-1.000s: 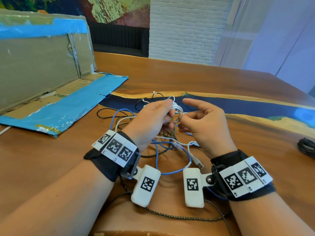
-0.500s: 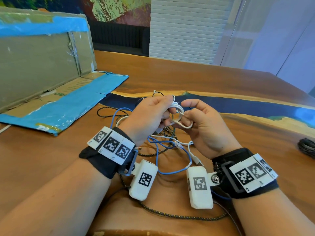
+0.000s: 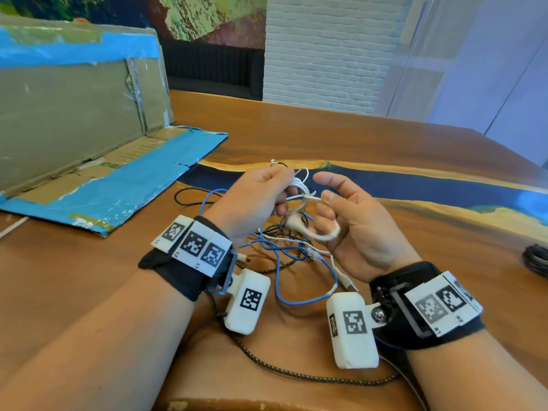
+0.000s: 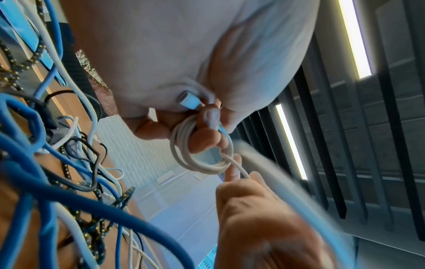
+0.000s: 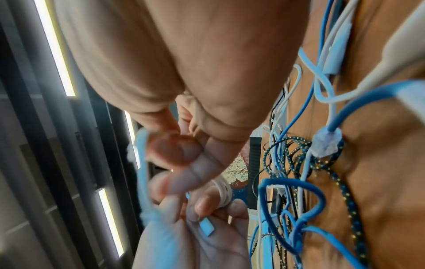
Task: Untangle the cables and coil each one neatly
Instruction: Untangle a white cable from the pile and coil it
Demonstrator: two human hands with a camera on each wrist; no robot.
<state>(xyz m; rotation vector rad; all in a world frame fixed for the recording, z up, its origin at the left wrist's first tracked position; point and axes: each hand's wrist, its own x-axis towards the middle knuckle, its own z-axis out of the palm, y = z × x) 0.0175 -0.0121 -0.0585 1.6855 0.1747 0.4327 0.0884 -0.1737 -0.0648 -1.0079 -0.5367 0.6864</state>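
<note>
A tangle of cables lies on the wooden table [image 3: 355, 137] under my raised hands: a blue cable [image 3: 296, 301], a black-and-yellow braided cable [image 3: 296, 378] and thin white and black ones. My left hand [image 3: 284, 191] grips a small coil of white cable [image 3: 299, 185]; in the left wrist view the coil [image 4: 200, 163] is wound round its fingers, with a plug end [image 4: 187, 102] tucked against the palm. My right hand [image 3: 326, 203], palm turned up, pinches the free white strand [image 4: 239, 169] beside the coil, and a blurred loop of it [image 3: 324, 236] runs round the curled fingers.
An opened cardboard box with blue tape [image 3: 74, 114] stands at the back left, its flap [image 3: 124, 185] flat on the table. A dark coiled cable [image 3: 536, 259] lies at the right edge. A blue resin strip [image 3: 430, 191] crosses the table behind my hands.
My right hand has drawn away from the left and turned palm up, pulling a loop of white cable down and toward me. The left hand holds the coil in nearly the same place.
</note>
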